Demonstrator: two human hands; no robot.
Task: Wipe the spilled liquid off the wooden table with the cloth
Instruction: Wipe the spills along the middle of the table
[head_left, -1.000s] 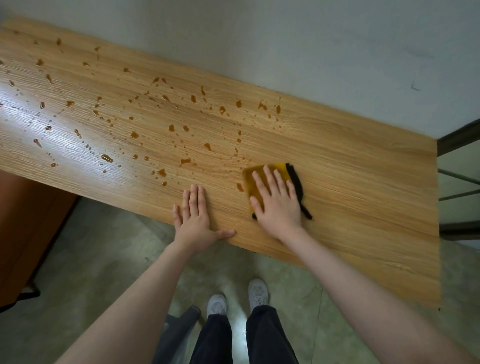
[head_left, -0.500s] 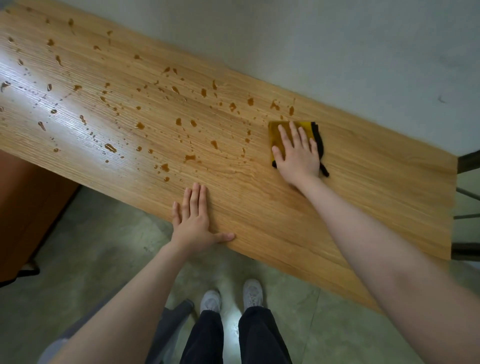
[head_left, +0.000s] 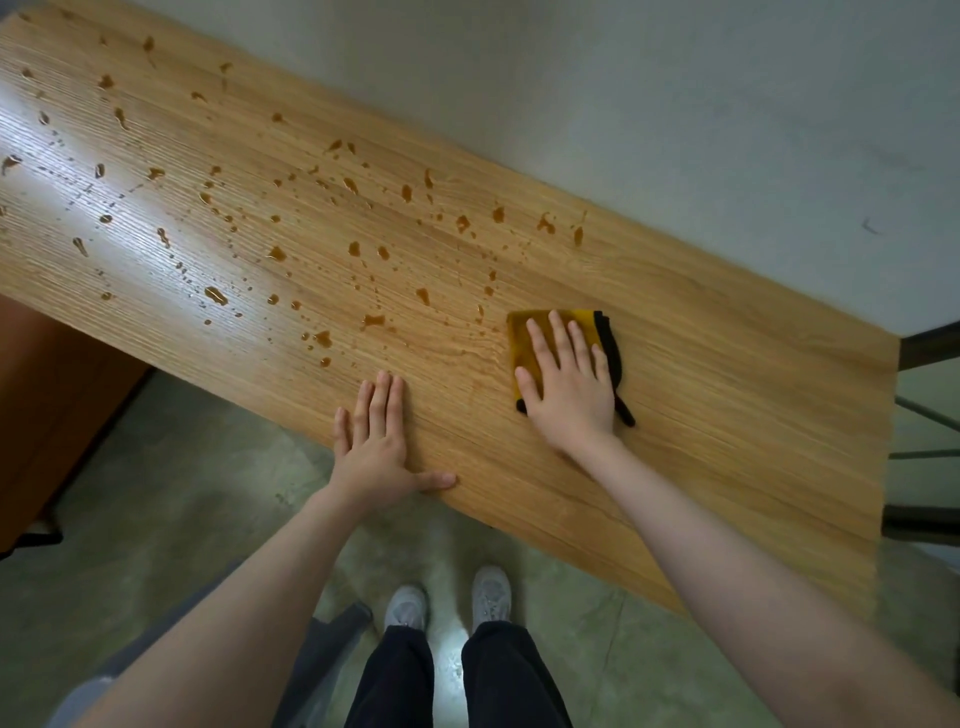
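Observation:
A folded yellow cloth (head_left: 522, 338) with a black edge lies on the wooden table (head_left: 727, 395), right of the middle. My right hand (head_left: 569, 382) presses flat on the cloth with straight fingers and covers most of it. Brown drops of spilled liquid (head_left: 358, 249) are scattered over the left and middle of the table, the nearest ones just left of the cloth. A faint wet smear shows beside the cloth's left edge. My left hand (head_left: 376, 441) rests flat on the table's front edge, fingers together, thumb spread out along the edge.
A pale wall (head_left: 623, 104) runs along the table's far side. A dark metal frame (head_left: 930, 415) stands past the table's right end. A brown cabinet (head_left: 47, 405) sits under the left end. My feet (head_left: 447, 603) stand on a greenish floor below.
My right hand slid the cloth away toward the wall, then back toward me to mid-table. The left hand stayed on the front edge.

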